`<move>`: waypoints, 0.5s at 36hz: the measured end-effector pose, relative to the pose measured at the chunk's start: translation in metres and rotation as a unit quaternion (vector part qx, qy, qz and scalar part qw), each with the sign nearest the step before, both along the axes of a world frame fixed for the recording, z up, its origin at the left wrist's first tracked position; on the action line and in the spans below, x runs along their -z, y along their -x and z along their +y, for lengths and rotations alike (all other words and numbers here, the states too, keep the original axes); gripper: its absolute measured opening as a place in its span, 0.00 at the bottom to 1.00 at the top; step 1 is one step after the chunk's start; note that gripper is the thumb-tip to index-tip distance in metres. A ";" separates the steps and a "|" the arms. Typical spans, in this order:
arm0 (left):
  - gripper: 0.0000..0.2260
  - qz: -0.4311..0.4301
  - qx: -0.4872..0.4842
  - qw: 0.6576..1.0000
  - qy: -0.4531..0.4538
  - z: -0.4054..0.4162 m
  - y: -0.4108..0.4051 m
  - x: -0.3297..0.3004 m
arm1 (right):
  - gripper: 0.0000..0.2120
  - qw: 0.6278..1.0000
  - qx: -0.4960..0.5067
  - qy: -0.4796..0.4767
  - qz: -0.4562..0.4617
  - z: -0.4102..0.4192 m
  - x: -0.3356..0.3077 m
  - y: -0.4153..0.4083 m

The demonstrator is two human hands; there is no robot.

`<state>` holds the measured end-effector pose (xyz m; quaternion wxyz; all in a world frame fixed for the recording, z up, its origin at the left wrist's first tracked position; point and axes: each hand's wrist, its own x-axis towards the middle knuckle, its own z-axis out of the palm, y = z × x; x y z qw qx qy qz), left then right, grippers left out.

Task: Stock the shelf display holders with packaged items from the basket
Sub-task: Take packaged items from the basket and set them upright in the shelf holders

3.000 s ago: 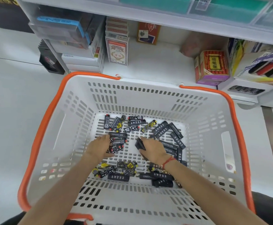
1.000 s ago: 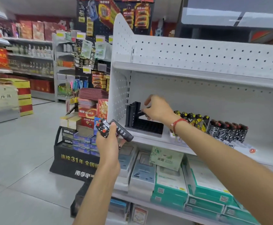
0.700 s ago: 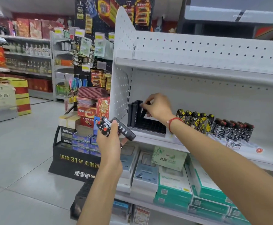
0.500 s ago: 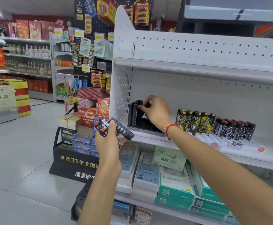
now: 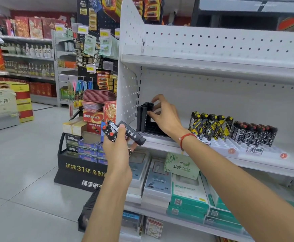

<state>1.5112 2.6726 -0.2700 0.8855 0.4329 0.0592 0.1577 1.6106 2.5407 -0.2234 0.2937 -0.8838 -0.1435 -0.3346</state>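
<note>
My left hand (image 5: 115, 149) grips a bunch of small black packaged items (image 5: 123, 132) with red and white print, held in front of the shelf's left end. A black display holder (image 5: 147, 123) stands at the left end of the white shelf (image 5: 160, 142), with several black items (image 5: 145, 110) upright in its left slots. My right hand (image 5: 165, 114) reaches into the holder, thumb and fingertips at the top of those upright items. Farther right on the shelf stand rows of yellow-black items (image 5: 210, 125) and black-white items (image 5: 252, 134) in white holders (image 5: 233, 149).
The shelf below carries boxed goods in white and green (image 5: 186, 189). A black floor display with stacked boxes (image 5: 83, 161) stands left of the shelving. An upper shelf board (image 5: 212, 67) hangs above the holder. Grey tiled floor spreads to the left. The basket is out of view.
The view went from the basket to the shelf. Over the last second my right hand slid an item into the holder's left slots; my left hand held its bunch steady.
</note>
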 end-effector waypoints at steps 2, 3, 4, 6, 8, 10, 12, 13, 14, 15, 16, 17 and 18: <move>0.20 -0.005 0.004 1.000 -0.001 0.000 0.000 -0.001 | 0.11 1.000 0.007 0.018 -0.008 0.001 -0.001 0.001; 0.20 -0.008 0.005 1.000 -0.002 0.000 0.001 -0.001 | 0.10 0.999 0.014 0.027 -0.010 0.001 -0.001 0.001; 0.20 -0.011 0.008 1.000 -0.002 0.000 0.001 -0.002 | 0.10 0.999 0.025 0.033 -0.013 0.002 -0.002 0.001; 0.19 -0.018 0.012 1.000 -0.005 0.000 0.002 -0.002 | 0.11 0.998 0.045 0.037 -0.018 0.003 -0.003 0.003; 0.18 -0.025 0.014 1.000 -0.010 0.000 0.003 -0.004 | 0.14 0.998 0.058 0.037 -0.008 0.002 -0.005 0.004; 0.18 -0.030 0.016 0.999 -0.011 0.000 0.003 -0.005 | 0.17 0.997 0.060 0.051 0.018 0.000 -0.006 0.006; 0.18 -0.035 0.021 0.999 -0.012 0.000 0.004 -0.006 | 0.20 0.995 0.065 0.069 0.032 -0.002 -0.007 0.010; 0.18 -0.037 0.023 0.999 -0.011 0.000 0.005 -0.006 | 0.20 0.995 0.068 0.071 0.028 -0.001 -0.008 0.015; 0.18 -0.038 0.026 0.999 -0.008 0.001 0.006 -0.006 | 0.20 0.996 0.067 0.056 0.016 -0.001 -0.009 0.022; 0.18 -0.037 0.028 0.999 -0.002 0.001 0.007 -0.007 | 0.19 0.998 0.057 0.021 0.001 0.001 -0.010 0.032; 0.19 -0.036 0.030 0.999 0.005 0.001 0.006 -0.007 | 0.16 0.999 0.033 -0.032 -0.005 0.003 -0.010 0.043; 0.19 -0.035 0.032 0.999 0.014 0.001 0.007 -0.008 | 0.13 0.996 -0.003 -0.088 0.003 0.005 -0.009 0.057; 0.19 -0.034 0.035 0.999 0.019 0.000 0.007 -0.008 | 0.12 0.990 -0.041 -0.129 0.029 0.007 -0.008 0.070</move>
